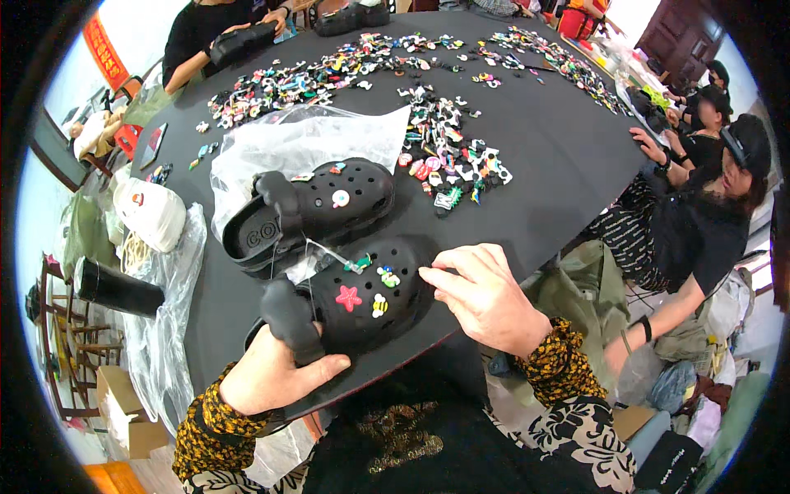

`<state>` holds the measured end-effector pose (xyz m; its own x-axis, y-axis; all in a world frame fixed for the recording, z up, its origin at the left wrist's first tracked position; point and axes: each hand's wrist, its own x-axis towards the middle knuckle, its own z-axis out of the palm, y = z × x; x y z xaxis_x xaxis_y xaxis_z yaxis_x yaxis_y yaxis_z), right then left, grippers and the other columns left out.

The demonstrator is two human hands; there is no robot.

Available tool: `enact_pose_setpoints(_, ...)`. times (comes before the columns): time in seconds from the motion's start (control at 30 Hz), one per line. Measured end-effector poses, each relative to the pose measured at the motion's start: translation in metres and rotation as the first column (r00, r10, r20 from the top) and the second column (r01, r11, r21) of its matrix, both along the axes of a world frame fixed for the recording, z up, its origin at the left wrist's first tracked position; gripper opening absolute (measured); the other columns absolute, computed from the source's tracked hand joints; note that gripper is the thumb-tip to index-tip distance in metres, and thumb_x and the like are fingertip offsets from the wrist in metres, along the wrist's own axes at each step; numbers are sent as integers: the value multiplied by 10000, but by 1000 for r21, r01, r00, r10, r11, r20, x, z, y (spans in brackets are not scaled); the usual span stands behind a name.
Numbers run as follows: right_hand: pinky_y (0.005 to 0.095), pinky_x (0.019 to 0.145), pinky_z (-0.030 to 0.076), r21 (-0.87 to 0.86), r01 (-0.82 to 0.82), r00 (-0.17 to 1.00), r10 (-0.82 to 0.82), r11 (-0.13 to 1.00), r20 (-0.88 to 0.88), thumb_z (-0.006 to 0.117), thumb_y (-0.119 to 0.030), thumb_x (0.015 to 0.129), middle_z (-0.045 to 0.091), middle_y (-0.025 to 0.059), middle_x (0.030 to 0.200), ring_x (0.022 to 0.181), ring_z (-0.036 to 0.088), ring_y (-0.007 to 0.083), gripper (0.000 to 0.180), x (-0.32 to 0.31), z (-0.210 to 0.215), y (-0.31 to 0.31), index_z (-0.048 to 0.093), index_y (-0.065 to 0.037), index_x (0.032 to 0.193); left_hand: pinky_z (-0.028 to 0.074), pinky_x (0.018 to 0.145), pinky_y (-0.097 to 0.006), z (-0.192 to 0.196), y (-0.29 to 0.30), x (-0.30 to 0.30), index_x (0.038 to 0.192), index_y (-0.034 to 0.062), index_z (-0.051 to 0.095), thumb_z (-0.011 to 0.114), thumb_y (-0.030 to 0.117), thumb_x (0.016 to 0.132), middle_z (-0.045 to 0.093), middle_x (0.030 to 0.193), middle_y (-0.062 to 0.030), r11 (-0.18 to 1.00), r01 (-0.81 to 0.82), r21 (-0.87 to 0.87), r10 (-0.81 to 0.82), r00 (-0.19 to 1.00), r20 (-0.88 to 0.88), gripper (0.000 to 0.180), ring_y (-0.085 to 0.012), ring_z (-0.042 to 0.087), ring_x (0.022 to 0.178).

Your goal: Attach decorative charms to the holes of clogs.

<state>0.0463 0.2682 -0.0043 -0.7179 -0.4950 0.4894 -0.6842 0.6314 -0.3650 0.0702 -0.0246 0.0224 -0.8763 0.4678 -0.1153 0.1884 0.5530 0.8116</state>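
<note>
A black clog [387, 329] with holes in its upper sits at the table's near edge, toe to the right. My left hand [284, 370] is closed around its heel end, thumb on the near side and the other fingers hidden. Pressed into the upper are a red starfish charm [349, 298], a bee charm [379, 305], a green charm [359, 263] and a blue-and-white charm [388, 277]. At the toe, my right hand [485, 296] pinches with thumb and forefinger; anything between them is too small to make out. Beyond lies a second black clog [346, 202] bearing several charms, joined by a clear strap.
Loose charms [436, 140] spread in piles over the black table [543, 173]. A clear plastic bag [304, 140] lies behind the clogs. Left are a white cap [152, 212] and a black cylinder [119, 288]. Other people work at the far side and right, one person's arm [658, 325] reaching down.
</note>
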Motion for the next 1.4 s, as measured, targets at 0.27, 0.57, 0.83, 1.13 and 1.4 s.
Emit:
enact_pose_setpoints(0.27,371,860,382,58,101,992,-96,993,-79,667,-111,789,598,53,957,927,563,215,227,-27,5,33,651,-71,1012,473,733,-414,45,-27,-10,820,-15,637,755,210,752,606,835,-173,962,181,-206,-212,967,-141,263,-381,580,804)
enact_pose_setpoints(0.57,356,776,433,61,238,971,-235,969,-53,646,-96,805,631,98,905,851,595,256,173,-73,21,72,667,-45,969,426,641,-235,51,-26,-22,852,-39,652,518,156,934,629,762,-52,924,-288,252,351,900,-259,251,-99,543,697)
enact_pose_setpoints(0.83,371,766,502,-121,191,966,-164,974,200,581,-141,845,657,144,926,852,628,317,189,-123,13,69,684,-35,964,425,715,-217,32,-27,-59,1093,-31,611,551,99,918,619,929,-18,922,-335,193,370,910,-186,226,-65,522,812)
enact_pose_setpoints(1.13,346,778,502,54,131,943,-141,990,300,593,-134,846,686,151,893,824,656,277,204,-161,-13,40,680,0,972,484,797,-313,41,-22,-54,1144,-47,564,584,71,859,631,984,-136,983,-184,6,174,918,-355,309,-216,611,876)
enact_pose_setpoints(1.4,373,794,500,121,81,963,-109,989,245,604,-166,828,692,153,900,851,663,293,223,-176,-26,39,695,-5,954,483,755,-330,104,-50,29,1057,-78,574,579,171,866,625,930,-178,989,-94,-116,60,961,-269,314,-242,620,808)
